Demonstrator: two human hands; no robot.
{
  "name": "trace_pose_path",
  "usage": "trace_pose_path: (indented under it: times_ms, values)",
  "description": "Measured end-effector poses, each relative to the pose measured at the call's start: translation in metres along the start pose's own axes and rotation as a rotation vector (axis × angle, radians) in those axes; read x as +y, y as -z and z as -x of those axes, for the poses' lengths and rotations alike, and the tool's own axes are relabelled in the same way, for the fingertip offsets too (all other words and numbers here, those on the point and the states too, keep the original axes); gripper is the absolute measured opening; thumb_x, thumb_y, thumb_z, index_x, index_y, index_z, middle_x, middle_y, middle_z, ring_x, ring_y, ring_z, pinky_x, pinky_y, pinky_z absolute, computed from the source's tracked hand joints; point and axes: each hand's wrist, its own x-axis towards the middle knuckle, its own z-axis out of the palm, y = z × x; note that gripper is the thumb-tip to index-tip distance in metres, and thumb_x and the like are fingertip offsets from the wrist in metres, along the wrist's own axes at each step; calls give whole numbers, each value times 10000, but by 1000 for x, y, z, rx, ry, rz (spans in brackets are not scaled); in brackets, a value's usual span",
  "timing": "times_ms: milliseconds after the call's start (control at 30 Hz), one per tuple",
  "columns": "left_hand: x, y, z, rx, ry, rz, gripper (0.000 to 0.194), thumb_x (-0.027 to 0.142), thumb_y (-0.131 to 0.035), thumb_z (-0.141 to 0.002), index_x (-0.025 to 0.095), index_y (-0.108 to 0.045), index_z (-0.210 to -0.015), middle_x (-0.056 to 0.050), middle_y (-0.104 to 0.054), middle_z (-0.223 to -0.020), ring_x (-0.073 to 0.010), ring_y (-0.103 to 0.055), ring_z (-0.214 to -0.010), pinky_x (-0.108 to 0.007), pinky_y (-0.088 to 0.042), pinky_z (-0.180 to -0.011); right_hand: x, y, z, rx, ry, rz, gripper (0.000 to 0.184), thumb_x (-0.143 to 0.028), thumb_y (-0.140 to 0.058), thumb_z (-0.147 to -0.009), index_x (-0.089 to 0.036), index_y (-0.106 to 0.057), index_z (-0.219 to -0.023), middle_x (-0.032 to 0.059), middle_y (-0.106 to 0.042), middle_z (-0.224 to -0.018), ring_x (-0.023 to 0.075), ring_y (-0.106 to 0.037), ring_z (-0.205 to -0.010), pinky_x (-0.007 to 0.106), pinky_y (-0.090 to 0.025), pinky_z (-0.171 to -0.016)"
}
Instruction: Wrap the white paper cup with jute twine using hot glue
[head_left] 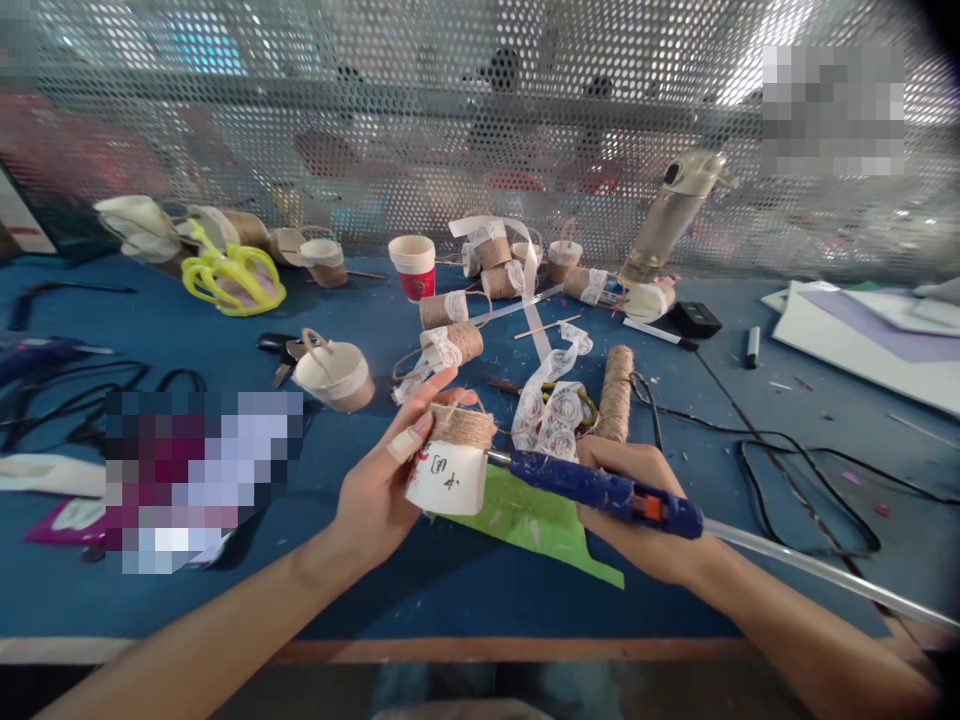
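My left hand [390,475] grips a white paper cup [448,478] by its side; twine [461,424] is wound around one end of it. Dark markings show on the bare white part. In my right hand [626,480] is a blue glue gun [600,490], its metal nozzle at the cup's right side by the edge of the twine. A clear glue stick [817,572] sticks out of the gun's back end. Under the cup and gun lies a green sheet [532,520]. White lace ribbon [551,400] and a roll of twine [616,393] lie just beyond my right hand.
Several twine-wrapped cups with lace stand or lie behind, among them a small basket [335,375] and a red-and-white cup stack [412,268]. Black cords [757,470] run along the right. A perforated metal screen [420,130] closes off the back. White sheets [862,340] lie far right.
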Motion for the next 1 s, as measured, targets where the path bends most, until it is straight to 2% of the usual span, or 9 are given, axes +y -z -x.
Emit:
trace_pose_path:
  times_ms: [167,333,533,633,733,867,933,1000]
  values:
    - [-3,-1,0,12,-1,-92,409,330,-657,-895,262,-655,-1298,-45,-705,-1214,-229,-669,-1046,-305,-506,-869,-1,0,-1,-10,19,3,310,-36,-546,-710,-237,-313,-676,-83,-357,-608,92,-317,-529,246,-266,-515]
    - [-2,-3,3,45,-22,-98,413,329,-627,-913,266,-638,-1321,-45,-697,-1237,-231,-660,-1073,-307,-504,-894,0,1,-1,-17,19,3,301,-70,-567,-730,-235,-322,-674,-80,-378,-613,95,-323,-535,249,-272,-522]
    - [-1,-1,1,23,-62,-49,418,342,-615,-900,263,-651,-1309,-42,-678,-1259,-279,-665,-1096,-361,-532,-918,5,0,0,-13,-38,9,307,-61,-578,-729,-233,-332,-664,-72,-398,-615,98,-329,-546,254,-277,-528]
    - [0,-1,0,37,-69,-56,412,327,-610,-903,267,-651,-1309,-42,-670,-1260,-277,-655,-1118,-365,-528,-933,5,1,-2,1,-68,-5,293,-55,-594,-712,-225,-366,-644,-71,-409,-598,96,-341,-541,256,-277,-520]
    - [0,-2,1,40,-70,-79,379,311,-628,-899,272,-667,-1275,-35,-680,-1228,-242,-655,-1099,-321,-525,-906,3,5,-2,44,-94,-49,225,-68,-608,-730,-216,-454,-659,-67,-445,-585,98,-378,-522,253,-298,-496]
    - [-4,-1,0,-92,23,-129,336,328,-680,-876,262,-679,-1206,-43,-688,-1141,-228,-672,-1013,-301,-534,-819,3,6,-2,163,-100,-145,99,-154,-619,-857,-229,-559,-832,-59,-545,-634,112,-492,-519,255,-420,-508]
    - [-9,1,0,-197,115,-162,312,319,-680,-883,269,-669,-1191,-47,-672,-1149,-228,-668,-1009,-303,-535,-799,4,3,-3,190,-88,-190,110,-203,-672,-865,-240,-596,-935,-22,-655,-773,152,-624,-658,287,-524,-620]
    - [-13,3,1,-279,182,-182,303,314,-684,-885,270,-662,-1184,-57,-659,-1180,-229,-663,-1015,-307,-534,-798,5,-2,-6,179,-64,-228,232,-214,-730,-836,-250,-626,-1039,20,-724,-962,198,-694,-846,339,-574,-775]
